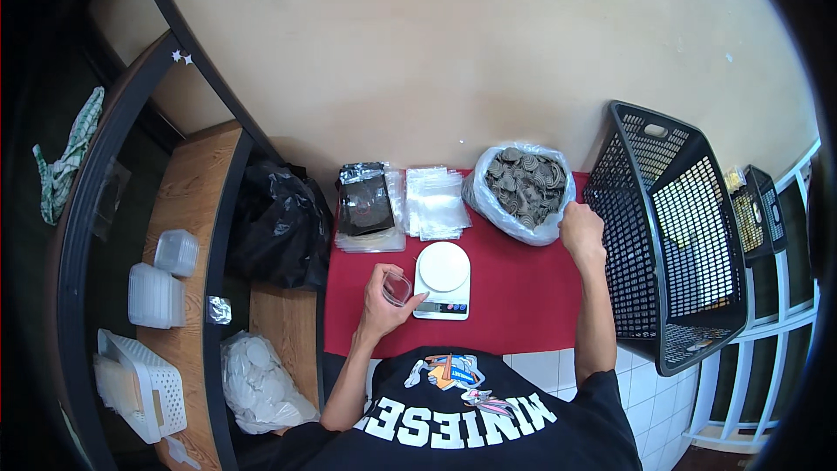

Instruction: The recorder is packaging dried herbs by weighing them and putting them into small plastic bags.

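My left hand [381, 307] is closed around a small clear plastic container [397, 289], just left of a white kitchen scale [444, 314]. Its thumb reaches to the scale's display edge. The round weighing plate [444, 267] carries nothing. My right hand [581, 228] is closed at the right rim of a clear plastic bag [536, 235]; what its fingers hold, if anything, is hidden. Dark grey, ridged, roundish pieces [527, 183] fill the open bag.
Clear plastic sleeves [434, 201] and black pouches [364, 205] lie on the red-covered table [523, 296]. A tall black basket [656, 253] stands at right. On the wooden shelf [193, 201] at left are stacked clear containers [157, 296] and a white basket [148, 392].
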A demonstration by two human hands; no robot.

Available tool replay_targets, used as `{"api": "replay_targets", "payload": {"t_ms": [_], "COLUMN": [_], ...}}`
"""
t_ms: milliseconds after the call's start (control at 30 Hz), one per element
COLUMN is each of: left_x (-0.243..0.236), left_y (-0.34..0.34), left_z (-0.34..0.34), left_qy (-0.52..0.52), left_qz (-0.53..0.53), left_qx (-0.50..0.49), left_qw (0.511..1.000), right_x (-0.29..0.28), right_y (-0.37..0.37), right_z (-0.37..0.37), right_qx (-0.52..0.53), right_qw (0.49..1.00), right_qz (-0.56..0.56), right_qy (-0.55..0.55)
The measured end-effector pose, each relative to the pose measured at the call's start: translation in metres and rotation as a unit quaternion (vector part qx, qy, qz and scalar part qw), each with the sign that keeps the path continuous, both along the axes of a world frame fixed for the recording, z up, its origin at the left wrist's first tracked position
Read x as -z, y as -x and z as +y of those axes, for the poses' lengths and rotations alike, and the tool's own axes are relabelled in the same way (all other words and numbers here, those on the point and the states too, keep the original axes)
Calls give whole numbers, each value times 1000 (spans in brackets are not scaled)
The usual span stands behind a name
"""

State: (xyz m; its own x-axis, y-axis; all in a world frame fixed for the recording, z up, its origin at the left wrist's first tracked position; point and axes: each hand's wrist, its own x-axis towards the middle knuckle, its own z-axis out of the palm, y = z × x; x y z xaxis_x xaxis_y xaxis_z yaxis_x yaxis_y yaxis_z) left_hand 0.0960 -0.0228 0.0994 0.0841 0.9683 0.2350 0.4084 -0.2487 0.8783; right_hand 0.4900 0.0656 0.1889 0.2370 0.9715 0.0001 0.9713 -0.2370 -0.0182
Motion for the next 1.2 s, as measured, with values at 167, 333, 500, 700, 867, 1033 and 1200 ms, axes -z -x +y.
{"api": "replay_targets", "payload": {"t_ms": [167,333,500,700,867,1033,1200], "left_x": [1,3,1,1,-3,-6,-9], "left_y": [-7,-5,-5,-5,-5,-6,-10], "left_z": [3,1,-1,-3,1,8,9], "left_qy": [3,41,30,57,57,56,52], "left_qz": [-16,-26,-39,-43,-39,-38,-44], "left_qx": [23,26,22,17,13,26,38], "left_qw": [1000,998,999,997,998,997,997], "right_x": [-2,15,9,17,55,90,100], "right_y": [1,11,24,25,30,43,49], "right_z": [12,7,-7,1,-2,1,25], "right_qx": [-12,75,78,127,114,93,127], "right_qw": [1000,982,986,979,961,946,936], "right_qz": [22,128,113,117,162,119,124], "right_qy": [-11,-114,-94,-109,-191,-287,-305]}}
